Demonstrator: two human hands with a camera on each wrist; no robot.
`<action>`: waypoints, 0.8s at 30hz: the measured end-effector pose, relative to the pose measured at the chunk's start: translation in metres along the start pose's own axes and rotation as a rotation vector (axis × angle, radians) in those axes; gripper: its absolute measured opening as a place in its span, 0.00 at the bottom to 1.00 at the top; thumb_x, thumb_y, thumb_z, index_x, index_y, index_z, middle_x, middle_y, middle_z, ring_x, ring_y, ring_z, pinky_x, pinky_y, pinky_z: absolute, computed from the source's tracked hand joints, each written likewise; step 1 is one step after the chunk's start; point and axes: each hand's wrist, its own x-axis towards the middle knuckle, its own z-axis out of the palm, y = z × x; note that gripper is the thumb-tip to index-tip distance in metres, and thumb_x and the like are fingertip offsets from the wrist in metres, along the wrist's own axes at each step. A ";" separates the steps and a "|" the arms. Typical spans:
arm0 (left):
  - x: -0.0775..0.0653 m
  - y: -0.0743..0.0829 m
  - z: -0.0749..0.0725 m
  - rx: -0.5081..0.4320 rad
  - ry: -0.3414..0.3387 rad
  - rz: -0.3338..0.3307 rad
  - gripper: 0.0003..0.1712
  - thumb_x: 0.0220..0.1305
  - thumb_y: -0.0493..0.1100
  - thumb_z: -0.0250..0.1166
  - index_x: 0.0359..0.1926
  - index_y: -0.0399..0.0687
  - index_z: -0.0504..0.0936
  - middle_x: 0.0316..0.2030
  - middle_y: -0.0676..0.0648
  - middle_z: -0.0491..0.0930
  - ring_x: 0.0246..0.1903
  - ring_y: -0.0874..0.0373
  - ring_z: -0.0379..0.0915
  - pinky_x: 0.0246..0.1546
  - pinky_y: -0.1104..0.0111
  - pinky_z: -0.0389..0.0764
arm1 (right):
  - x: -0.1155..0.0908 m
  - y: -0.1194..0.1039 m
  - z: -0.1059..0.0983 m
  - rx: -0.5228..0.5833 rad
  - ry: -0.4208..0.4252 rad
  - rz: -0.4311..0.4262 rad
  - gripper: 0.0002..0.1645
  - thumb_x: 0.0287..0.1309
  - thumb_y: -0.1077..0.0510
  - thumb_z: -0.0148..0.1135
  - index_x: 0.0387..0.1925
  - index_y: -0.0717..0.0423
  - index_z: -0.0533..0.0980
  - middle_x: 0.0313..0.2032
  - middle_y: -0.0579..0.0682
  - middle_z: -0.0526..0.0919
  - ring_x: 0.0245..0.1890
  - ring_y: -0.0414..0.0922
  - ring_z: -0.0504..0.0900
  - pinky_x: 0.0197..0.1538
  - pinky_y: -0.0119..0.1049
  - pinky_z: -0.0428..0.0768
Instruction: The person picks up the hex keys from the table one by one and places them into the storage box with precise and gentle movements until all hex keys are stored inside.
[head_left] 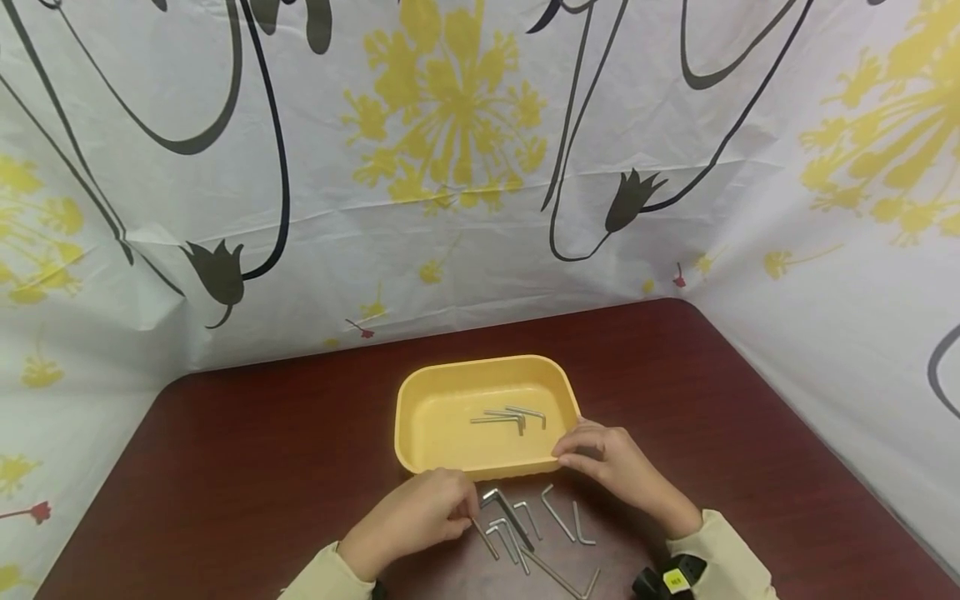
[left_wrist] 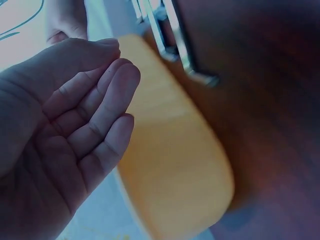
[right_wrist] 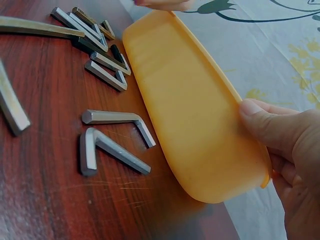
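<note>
Left hand [head_left: 422, 514], fingers loosely bent with nothing visible between them, hovers just beside the hex keys [head_left: 514, 523] on the bench [head_left: 262, 467]; right hand [head_left: 617, 465] pinches the yellow tray [head_left: 435, 425] by its rim.

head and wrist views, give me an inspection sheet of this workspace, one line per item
Surface: dark red-brown tabletop, light scuffs near the tray.
Job's things: yellow tray with several hex keys inside; more loose hex keys lie in front of it.
Clutter: nothing seen.
Grippers: right hand grips the tray's rim; left hand is by a bronze-toned key, grip unclear.
Cables: nothing seen.
Surroundings: white sheeting with yellow and dark floral print.
</note>
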 end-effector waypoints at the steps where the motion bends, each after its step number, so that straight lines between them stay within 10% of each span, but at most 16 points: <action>1: 0.000 0.000 0.003 0.009 -0.006 0.002 0.06 0.45 0.35 0.68 0.23 0.51 0.81 0.24 0.60 0.74 0.26 0.71 0.66 0.28 0.79 0.69 | 0.000 0.000 0.000 0.001 0.008 -0.016 0.09 0.42 0.64 0.69 0.27 0.48 0.81 0.29 0.36 0.81 0.39 0.47 0.81 0.59 0.29 0.62; 24: 0.010 -0.003 0.033 0.199 0.067 0.068 0.10 0.43 0.33 0.66 0.19 0.54 0.76 0.21 0.60 0.68 0.22 0.69 0.64 0.23 0.80 0.65 | 0.001 -0.001 -0.001 0.004 0.002 -0.007 0.09 0.42 0.65 0.69 0.27 0.49 0.81 0.29 0.36 0.81 0.38 0.42 0.81 0.59 0.31 0.63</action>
